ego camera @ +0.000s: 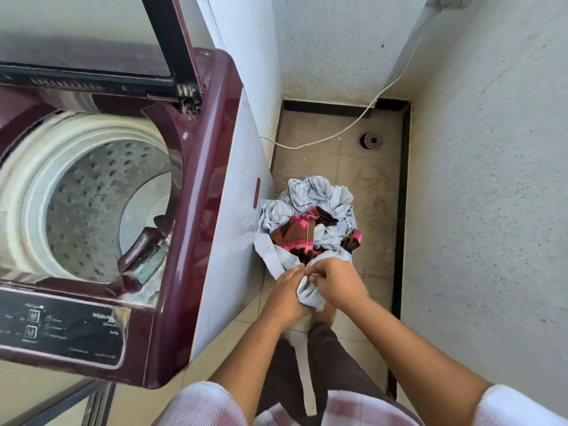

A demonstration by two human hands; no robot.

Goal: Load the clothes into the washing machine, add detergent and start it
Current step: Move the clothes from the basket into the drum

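A maroon top-loading washing machine (pixel 196 167) stands at the left with its lid (pixel 92 35) raised and its perforated steel drum (pixel 101 198) showing no clothes. On the floor to its right lies a pile of clothes (pixel 310 210): pale blue-white patterned fabric around a pink and brown checked piece (pixel 295 235). My left hand (pixel 287 292) and my right hand (pixel 333 279) meet at the near edge of the pile, and both grip a fold of the pale cloth (pixel 309 295).
The machine's control panel (pixel 61 330) faces me at the lower left. A white cable (pixel 353 121) runs across the tiled floor from the machine to the back wall. A round floor drain (pixel 371 140) sits near the back. Rough white walls close in on the right.
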